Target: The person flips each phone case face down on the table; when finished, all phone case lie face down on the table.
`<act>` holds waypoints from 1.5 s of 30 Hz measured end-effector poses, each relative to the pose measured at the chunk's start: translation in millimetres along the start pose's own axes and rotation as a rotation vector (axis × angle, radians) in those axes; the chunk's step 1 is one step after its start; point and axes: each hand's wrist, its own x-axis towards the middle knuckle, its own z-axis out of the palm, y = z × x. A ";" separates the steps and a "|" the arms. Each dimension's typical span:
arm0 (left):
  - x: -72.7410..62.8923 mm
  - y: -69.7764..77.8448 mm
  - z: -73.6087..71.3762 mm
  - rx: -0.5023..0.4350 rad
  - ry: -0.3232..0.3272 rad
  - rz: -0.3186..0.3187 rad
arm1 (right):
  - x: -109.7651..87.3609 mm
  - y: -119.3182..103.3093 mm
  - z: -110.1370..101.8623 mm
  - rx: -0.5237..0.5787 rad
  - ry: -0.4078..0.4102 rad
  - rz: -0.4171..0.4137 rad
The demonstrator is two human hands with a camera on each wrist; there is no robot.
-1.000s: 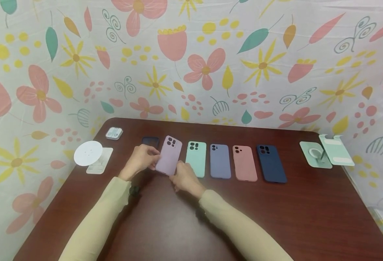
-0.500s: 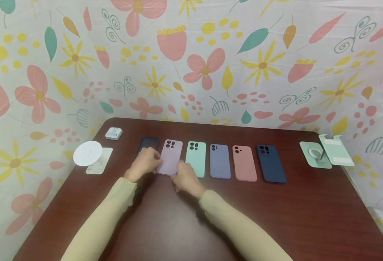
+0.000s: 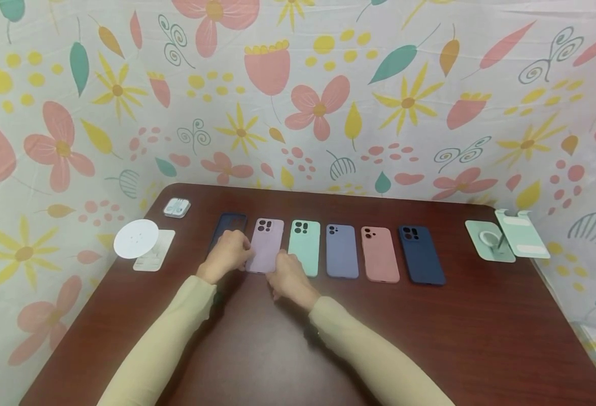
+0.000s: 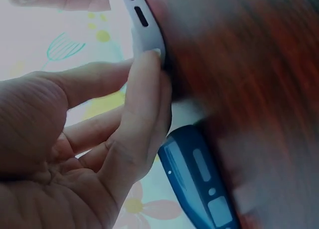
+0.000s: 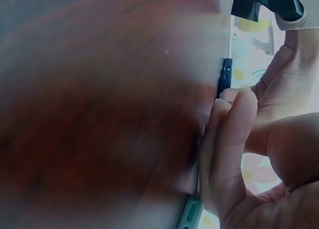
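Observation:
A lilac phone case (image 3: 266,246) lies on the table, its camera cutouts at the far end. My left hand (image 3: 229,254) pinches its near left corner; in the left wrist view a fingertip sits against the end of the lilac case (image 4: 149,37), by its port slot. On the near right corner, my right hand (image 3: 288,276) holds with bent fingers, which hide that corner in the right wrist view. Left of it lies a dark blue phone case (image 3: 220,230), partly covered by my left hand. A mint phone case (image 3: 305,248) lies just right.
Rightward the row continues with a periwinkle case (image 3: 342,251), a pink case (image 3: 381,255) and a navy case (image 3: 422,255). A boxed pair of earphones (image 3: 177,207) and a white round-topped stand (image 3: 136,239) are at left. A mint folding stand (image 3: 523,234) is at far right.
The lilac case has gone from tilted up to lying down, level with the row. My left hand has moved slightly right and nearer, uncovering more of the dark blue case. The right hand stays.

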 end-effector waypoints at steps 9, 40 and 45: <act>-13.0 -13.1 -26.8 -0.093 0.074 -0.010 | -31.2 -18.9 -8.2 0.095 0.063 -0.084; -11.5 -87.5 -66.9 -0.060 -0.144 -0.059 | 26.7 -69.4 64.4 0.057 -0.060 -0.048; -7.6 -89.0 -64.1 -0.039 -0.152 -0.057 | 35.6 -68.3 69.5 0.030 -0.044 -0.013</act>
